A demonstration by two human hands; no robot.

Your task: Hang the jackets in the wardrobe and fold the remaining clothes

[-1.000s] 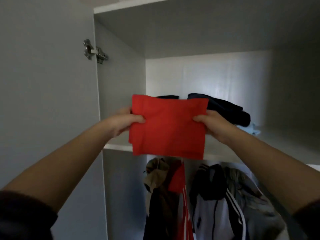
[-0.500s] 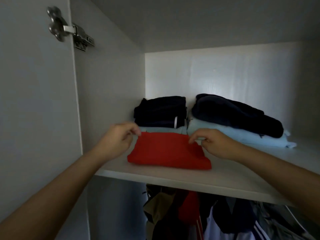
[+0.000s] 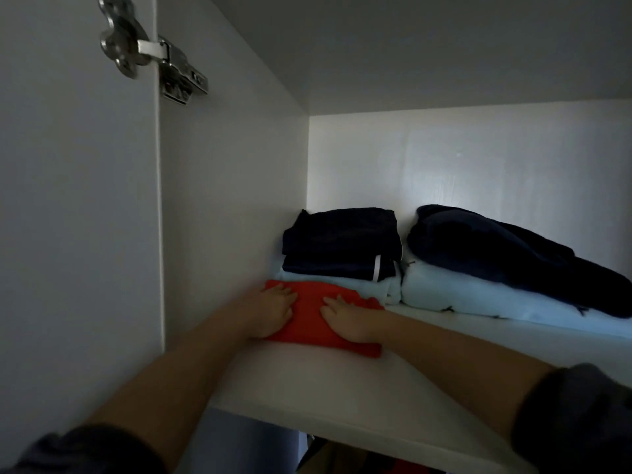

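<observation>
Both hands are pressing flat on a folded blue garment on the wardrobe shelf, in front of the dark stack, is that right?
Not quite: it is red, not blue. The head view shows the left hand and right hand flat on the folded red garment on the shelf, in front of the dark stack.

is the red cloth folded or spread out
Folded. The red cloth lies as a compact, layered rectangle on the shelf, with the left hand and right hand pressing flat on it.
</observation>
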